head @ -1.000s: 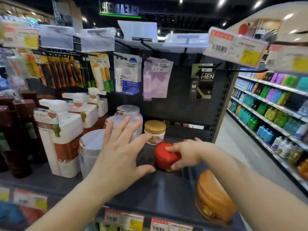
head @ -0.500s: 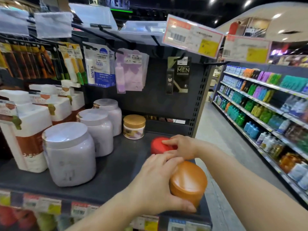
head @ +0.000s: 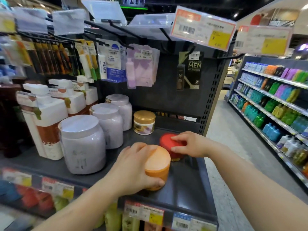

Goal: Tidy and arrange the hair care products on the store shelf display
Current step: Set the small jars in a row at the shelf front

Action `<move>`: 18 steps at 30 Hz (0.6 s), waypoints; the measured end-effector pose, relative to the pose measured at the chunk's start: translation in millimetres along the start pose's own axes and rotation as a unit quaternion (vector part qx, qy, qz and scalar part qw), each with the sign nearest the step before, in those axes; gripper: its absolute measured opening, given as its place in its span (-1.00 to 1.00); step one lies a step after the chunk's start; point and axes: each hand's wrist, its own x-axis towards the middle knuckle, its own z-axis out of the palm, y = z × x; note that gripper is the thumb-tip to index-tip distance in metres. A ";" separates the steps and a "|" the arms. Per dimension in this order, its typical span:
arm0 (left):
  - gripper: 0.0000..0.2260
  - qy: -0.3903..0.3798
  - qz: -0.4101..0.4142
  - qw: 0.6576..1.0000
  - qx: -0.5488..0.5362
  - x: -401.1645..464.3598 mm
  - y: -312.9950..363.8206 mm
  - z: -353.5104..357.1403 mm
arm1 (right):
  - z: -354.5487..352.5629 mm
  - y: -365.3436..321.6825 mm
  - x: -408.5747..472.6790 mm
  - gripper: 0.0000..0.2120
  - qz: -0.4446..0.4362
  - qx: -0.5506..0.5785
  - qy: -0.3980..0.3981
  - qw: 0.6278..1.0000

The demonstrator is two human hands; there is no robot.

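Note:
My left hand [head: 133, 167] grips an orange jar [head: 157, 165] that stands upright on the dark shelf [head: 186, 189], near its front right. Just behind it sits a red-lidded jar [head: 168, 141], with my right hand [head: 190, 144] closed over its lid and side. A small gold-lidded jar [head: 144, 122] stands further back. To the left, three pale lilac tubs run in a row front to back: [head: 82, 144], [head: 108, 125], [head: 120, 109].
White pump bottles [head: 45, 124] stand at the shelf's left. Hanging lip balm packs [head: 110, 64] and price tags [head: 202, 29] overhang the shelf at head height. Price labels [head: 146, 212] line the front edge. An aisle with stocked shelves [head: 275, 104] runs on the right.
My left hand went from hovering open over the tubs to grasping the orange jar, which now stands upright beside the red jar. My right hand stayed on the red jar.

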 end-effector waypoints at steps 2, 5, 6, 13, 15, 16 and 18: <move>-0.15 0.009 -0.027 1.000 0.008 -1.8 -10.7 -6.8 | 1.8 -1.6 2.3 -0.28 0.013 -0.007 0.008 1.000; -0.17 0.028 -0.051 0.998 0.021 -4.1 -18.1 -12.1 | 10.3 0.0 9.5 -0.13 0.010 -0.013 0.047 0.999; -0.17 0.031 -0.057 0.998 0.025 -4.7 -19.4 -13.4 | 12.6 0.8 10.9 -0.17 0.006 -0.004 0.055 0.998; -0.13 0.001 -0.071 0.993 0.098 -5.4 -26.6 -24.8 | 11.3 13.0 -1.3 -0.46 -0.008 -0.047 0.046 0.998; -0.09 -0.001 -0.041 0.992 0.117 -1.7 -28.1 -26.2 | 9.4 12.8 -1.9 -0.39 -0.008 -0.050 0.044 0.998; -0.09 -0.004 -0.026 0.992 0.122 -0.1 -28.2 -26.5 | 9.8 10.7 -0.7 -0.33 -0.012 -0.048 0.059 0.997; -0.13 -0.016 -0.003 0.992 0.124 3.0 -28.1 -26.4 | 15.4 4.2 5.5 -0.17 -0.025 -0.037 0.102 0.994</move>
